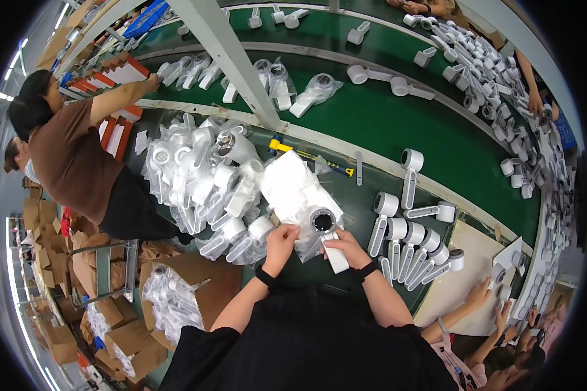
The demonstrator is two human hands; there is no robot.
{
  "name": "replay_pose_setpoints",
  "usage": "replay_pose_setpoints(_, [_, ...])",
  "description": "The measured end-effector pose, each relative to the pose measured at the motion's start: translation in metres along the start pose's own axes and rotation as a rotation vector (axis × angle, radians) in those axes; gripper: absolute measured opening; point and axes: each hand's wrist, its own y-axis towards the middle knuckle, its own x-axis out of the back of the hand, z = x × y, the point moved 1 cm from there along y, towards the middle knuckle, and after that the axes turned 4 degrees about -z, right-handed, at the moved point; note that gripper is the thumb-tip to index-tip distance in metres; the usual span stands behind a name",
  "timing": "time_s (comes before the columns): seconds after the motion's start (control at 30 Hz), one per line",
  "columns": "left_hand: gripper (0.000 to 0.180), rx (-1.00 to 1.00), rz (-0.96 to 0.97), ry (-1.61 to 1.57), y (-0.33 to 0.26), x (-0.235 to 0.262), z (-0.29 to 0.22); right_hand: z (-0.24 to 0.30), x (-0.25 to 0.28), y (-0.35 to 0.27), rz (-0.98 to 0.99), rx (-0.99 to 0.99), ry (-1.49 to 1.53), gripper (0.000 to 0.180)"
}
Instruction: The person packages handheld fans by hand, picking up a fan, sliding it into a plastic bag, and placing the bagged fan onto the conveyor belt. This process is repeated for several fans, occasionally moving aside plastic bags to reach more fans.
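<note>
1. The hair dryer [326, 231] is white, with a round dark-centred head and a flat handle pointing toward the person; it lies partly inside a clear plastic bag [300, 195].
2. The right hand [349, 249] is closed around the handle, just below the head.
3. The left hand [279, 240] pinches the bag's edge beside the dryer's head, fingers curled.
4. Left of the left hand a heap of bagged dryers [202, 182] crowds the counter [365, 179].
5. Right of the right hand unbagged dryers [411, 251] lie in a row.
6. Beyond both hands runs a green conveyor belt [398, 124].
</note>
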Motion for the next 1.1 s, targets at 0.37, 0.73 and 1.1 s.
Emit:
replay_pose_setpoints(0.37, [0.014, 0.268, 0.130, -0.812, 0.022, -0.009, 0.011, 0.000, -0.005, 0.009, 0.006, 0.452, -0.693, 0.039])
replay_pose_setpoints(0.73, [0.020, -0.053, 0.062, -0.303, 0.033, 0.001, -0.003, 0.031, -0.024, -0.002, 0.066, 0.410, -1.008, 0.040])
replay_pose_setpoints(1.1, [0.020, 0.122, 0.032, -0.454, 0.037, -0.008, -0.017, 0.028, -0.009, 0.009, 0.081, 0.340, -0.893, 0.036])
